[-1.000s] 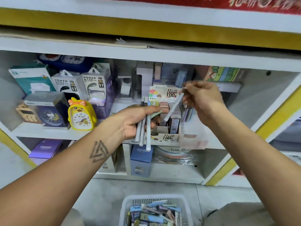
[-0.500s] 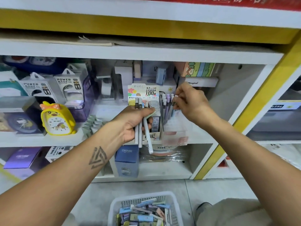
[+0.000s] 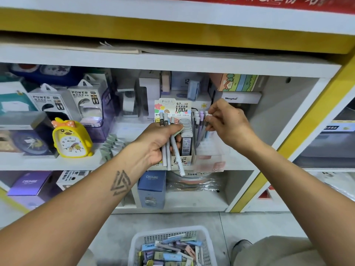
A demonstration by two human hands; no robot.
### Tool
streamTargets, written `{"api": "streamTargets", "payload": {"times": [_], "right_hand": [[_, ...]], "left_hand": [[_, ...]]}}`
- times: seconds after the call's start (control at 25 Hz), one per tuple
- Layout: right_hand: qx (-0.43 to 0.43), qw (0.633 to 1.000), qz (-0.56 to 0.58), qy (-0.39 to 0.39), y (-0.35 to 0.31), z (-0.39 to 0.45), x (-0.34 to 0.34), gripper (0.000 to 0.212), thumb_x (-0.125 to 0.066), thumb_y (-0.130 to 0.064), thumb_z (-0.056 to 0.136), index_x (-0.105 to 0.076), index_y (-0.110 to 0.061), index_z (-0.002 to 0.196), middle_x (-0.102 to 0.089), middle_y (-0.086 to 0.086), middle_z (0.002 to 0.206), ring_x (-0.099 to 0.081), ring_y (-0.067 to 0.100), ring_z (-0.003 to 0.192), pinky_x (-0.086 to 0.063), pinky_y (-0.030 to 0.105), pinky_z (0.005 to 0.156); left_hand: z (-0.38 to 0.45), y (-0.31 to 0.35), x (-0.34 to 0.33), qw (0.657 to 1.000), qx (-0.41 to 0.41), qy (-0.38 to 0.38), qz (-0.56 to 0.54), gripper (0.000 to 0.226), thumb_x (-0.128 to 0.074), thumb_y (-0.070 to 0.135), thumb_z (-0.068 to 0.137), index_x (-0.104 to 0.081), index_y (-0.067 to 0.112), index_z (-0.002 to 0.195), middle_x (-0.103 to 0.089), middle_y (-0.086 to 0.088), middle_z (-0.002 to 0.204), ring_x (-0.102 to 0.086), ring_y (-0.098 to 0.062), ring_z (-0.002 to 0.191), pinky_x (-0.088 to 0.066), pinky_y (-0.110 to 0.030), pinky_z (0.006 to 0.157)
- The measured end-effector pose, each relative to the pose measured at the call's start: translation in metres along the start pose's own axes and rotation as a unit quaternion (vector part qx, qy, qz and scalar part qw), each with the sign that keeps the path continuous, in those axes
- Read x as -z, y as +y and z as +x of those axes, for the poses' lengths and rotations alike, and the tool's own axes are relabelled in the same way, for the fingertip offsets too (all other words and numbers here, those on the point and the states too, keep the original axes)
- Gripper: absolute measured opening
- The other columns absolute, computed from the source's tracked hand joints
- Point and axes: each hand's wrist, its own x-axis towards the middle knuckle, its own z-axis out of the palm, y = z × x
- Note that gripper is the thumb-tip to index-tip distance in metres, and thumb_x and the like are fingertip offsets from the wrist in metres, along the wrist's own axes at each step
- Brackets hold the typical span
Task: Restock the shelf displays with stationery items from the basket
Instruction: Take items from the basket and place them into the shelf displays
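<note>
The left hand (image 3: pixel 157 144) grips a bundle of grey pens (image 3: pixel 170 150) before the lead-refill display box (image 3: pixel 173 108) on the white shelf (image 3: pixel 48 162). The right hand (image 3: pixel 228 123) pinches the white cap of a pen among the upright pens (image 3: pixel 199 125) just right of the box. The basket (image 3: pixel 138 240) stands on the near grey floor (image 3: pixel 249 225), with open room around it.

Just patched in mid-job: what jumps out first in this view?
The two hands at centre: the left hand grips a bundle of pale pens in front of the lead-refill display box, while the right hand pinches the top of a pen at the clear pen holder beside it. A bright yellow chick alarm clock stands on the shelf to the left, and the white basket of stationery sits on the floor below.
</note>
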Motion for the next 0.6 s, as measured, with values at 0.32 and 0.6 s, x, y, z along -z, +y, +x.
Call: {"api": "streamTargets", "payload": {"times": [0.32, 0.6], "right_hand": [[-0.004, 0.999, -0.026, 0.042, 0.006, 0.004, 0.000, 0.018, -0.057, -0.016, 0.100, -0.049, -0.029, 0.091, -0.069, -0.005, 0.077, -0.069, 0.006, 0.069, -0.061, 0.043, 0.074], [0.003, 0.994, -0.098, 0.038, 0.011, 0.003, 0.002, 0.014, -0.050, -0.019, 0.102, -0.044, -0.027, 0.093, -0.068, 0.002, 0.081, -0.070, 0.019, 0.077, -0.060, 0.047, 0.073]], "left_hand": [[0.000, 0.001, 0.002, 1.000, -0.001, -0.003, 0.000, 0.010, -0.068, 0.014, 0.091, -0.063, 0.007, 0.086, -0.056, -0.008, 0.055, -0.051, -0.018, 0.040, -0.040, -0.025, 0.049], [0.002, -0.001, 0.001, 1.000, -0.001, 0.000, -0.003, 0.010, -0.069, 0.015, 0.091, -0.064, 0.007, 0.085, -0.057, -0.007, 0.053, -0.051, -0.018, 0.039, -0.039, -0.023, 0.047]]}}
